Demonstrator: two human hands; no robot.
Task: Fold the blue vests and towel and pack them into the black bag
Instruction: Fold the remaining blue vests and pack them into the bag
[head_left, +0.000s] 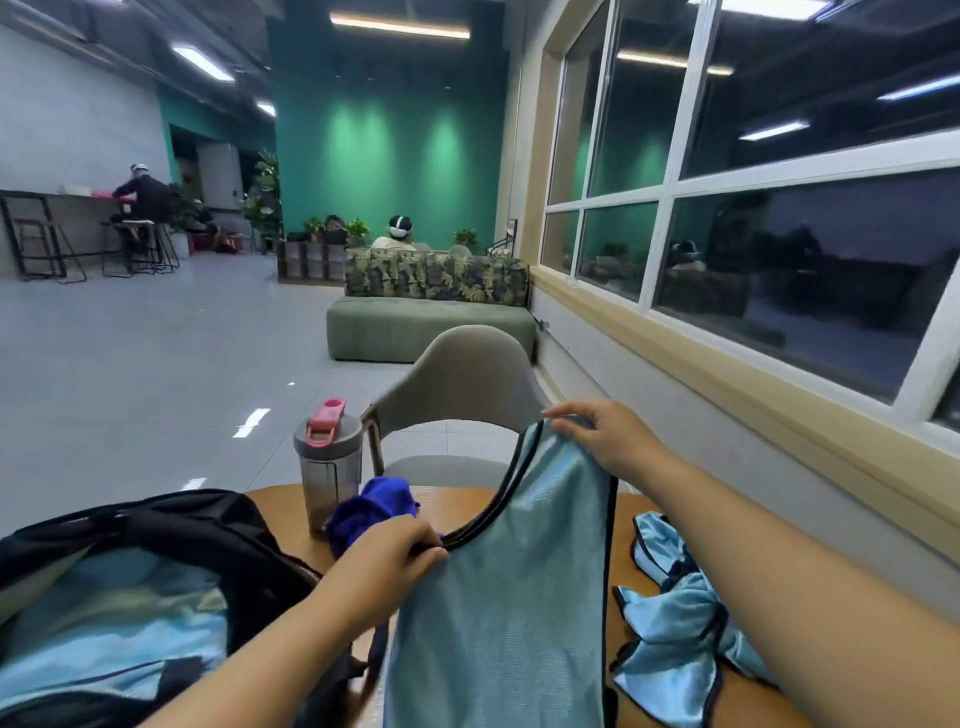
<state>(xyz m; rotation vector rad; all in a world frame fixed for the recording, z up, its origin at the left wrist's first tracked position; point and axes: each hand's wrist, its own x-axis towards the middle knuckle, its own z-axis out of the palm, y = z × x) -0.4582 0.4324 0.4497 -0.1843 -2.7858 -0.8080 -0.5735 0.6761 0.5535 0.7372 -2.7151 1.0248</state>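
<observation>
I hold a light blue vest (509, 587) with dark trim up over the wooden table (457, 506). My left hand (387, 561) grips its lower shoulder strap. My right hand (605, 436) pinches the upper strap, higher and further away. A second light blue vest (675, 623) lies crumpled on the table at the right, partly under my right forearm. A bunched deep blue towel (371, 512) sits behind my left hand. The black bag (171, 530) stands open at the left, with light blue fabric (119, 618) inside.
A grey shaker bottle (328, 467) with a pink lid stands on the table beside the towel. A beige chair (467, 384) faces the table's far side. A window wall runs along the right. A green sofa (431, 327) and seated people are further back.
</observation>
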